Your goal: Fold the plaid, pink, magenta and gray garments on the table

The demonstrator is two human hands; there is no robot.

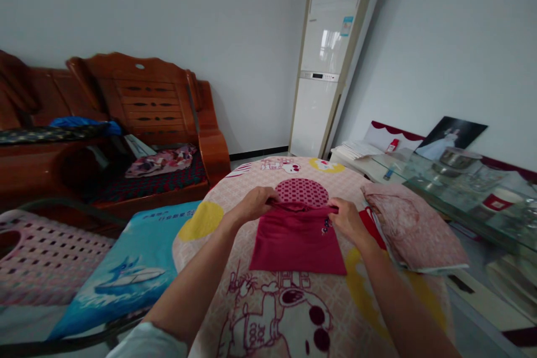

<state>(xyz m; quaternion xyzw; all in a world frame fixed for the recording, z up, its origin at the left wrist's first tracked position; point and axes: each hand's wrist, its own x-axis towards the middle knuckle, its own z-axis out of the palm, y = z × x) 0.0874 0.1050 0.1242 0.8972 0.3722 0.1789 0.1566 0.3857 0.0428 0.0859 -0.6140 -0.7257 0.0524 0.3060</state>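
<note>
A dark pink garment, folded to a near rectangle with small embroidery at its right side, lies on a cloth-covered round table. My left hand pinches its far left corner between thumb and fingers. At the far right corner, my right hand grips the same far edge. Between the hands, the far edge is slightly bunched, with the collar area showing. The cloth under it has a printed cartoon dog and yellow patches.
Folded pale pink cloth lies at the table's right edge, with red fabric beside it. A glass-topped stand with bowls is at the right. Left are a blue cushion, a pink woven chair back and a wooden sofa.
</note>
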